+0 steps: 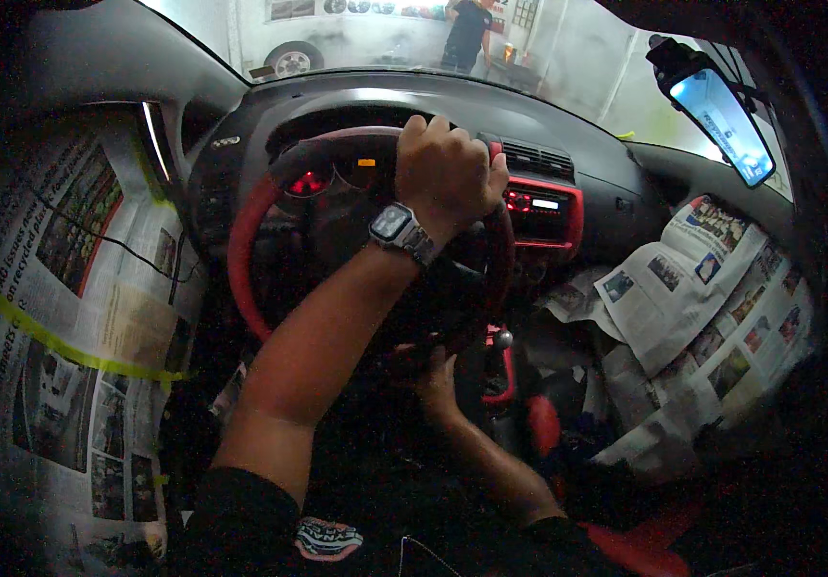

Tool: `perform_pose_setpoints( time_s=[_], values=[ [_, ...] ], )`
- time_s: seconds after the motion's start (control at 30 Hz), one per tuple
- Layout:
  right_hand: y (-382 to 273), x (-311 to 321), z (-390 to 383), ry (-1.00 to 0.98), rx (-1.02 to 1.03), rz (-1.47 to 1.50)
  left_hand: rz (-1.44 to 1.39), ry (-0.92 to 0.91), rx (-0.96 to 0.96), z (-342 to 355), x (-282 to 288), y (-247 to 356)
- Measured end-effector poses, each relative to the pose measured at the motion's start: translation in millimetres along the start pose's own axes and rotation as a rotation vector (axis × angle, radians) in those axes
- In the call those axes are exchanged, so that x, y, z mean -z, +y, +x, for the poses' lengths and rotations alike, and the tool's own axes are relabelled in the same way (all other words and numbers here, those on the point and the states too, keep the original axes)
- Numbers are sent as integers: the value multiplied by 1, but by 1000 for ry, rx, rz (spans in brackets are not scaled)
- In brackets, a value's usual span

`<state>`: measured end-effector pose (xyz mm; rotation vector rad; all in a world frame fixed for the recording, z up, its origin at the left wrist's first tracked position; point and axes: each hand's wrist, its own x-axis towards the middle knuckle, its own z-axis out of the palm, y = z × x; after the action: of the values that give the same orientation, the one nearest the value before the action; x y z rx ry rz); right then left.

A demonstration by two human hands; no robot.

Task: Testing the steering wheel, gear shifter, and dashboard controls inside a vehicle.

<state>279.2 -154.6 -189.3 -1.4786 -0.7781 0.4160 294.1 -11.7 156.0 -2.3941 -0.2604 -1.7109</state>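
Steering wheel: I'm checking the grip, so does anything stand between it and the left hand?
Nothing visible does: the left hand is closed over the upper right of the steering wheel. The watch is worn behind the hand, not between them. The palm side is hidden.

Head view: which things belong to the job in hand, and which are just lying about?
Apparently in use:
round red-and-black steering wheel, gripped near its top by the left hand
right hand, below it; hold unclear

Apparently just around:
grey printed newspaper sheets, at right
yellow-green tape strip, at left
silver-rimmed black tyre, outside
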Motion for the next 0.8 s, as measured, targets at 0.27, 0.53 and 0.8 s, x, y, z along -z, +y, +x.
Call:
perform_pose_setpoints(
  time_s=[0.27,0.53,0.8],
  values=[
    [-5,14,0,-146,-299,526,16,-15,2,-1,1,0],
    [-16,16,3,57,-58,-81,42,-26,9,0,19,-14],
    [-35,21,-10,68,-412,199,195,-59,297,-56,92,-98]
  ],
)
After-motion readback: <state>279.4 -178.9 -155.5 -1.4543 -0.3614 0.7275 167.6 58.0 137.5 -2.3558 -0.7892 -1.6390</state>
